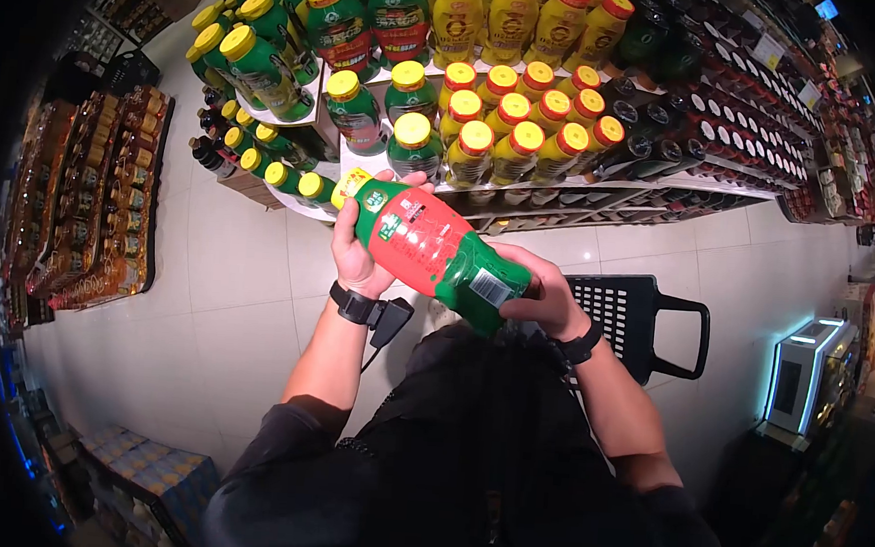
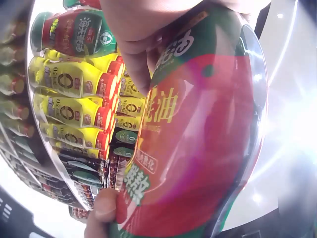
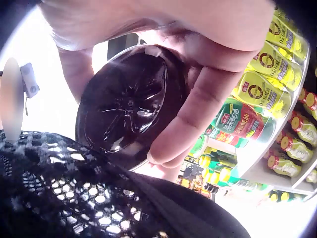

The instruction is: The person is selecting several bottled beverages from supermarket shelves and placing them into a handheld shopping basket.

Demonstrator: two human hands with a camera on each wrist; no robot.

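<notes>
A green bottle with a red label and yellow cap [image 1: 421,240] lies tilted across both hands in the head view, its back label and barcode facing up. The left hand [image 1: 363,259] grips it near the neck, thumb along the side. Around the base end curls the right hand [image 1: 548,298]. In the left wrist view the bottle's red front label [image 2: 198,134] fills the middle, with fingers of the left hand [image 2: 143,29] at its top. The right wrist view shows the dark round bottle base [image 3: 131,106], held between the thumb and fingers of the right hand [image 3: 198,94].
Ahead, tiered shelves hold green bottles [image 1: 260,67] and yellow bottles with red caps [image 1: 515,148], with dark bottles [image 1: 732,131] at the right. A black basket [image 1: 637,326] with a handle stands right of the legs. Packed bottles [image 1: 112,193] stand at the left on the tiled floor [image 1: 234,331].
</notes>
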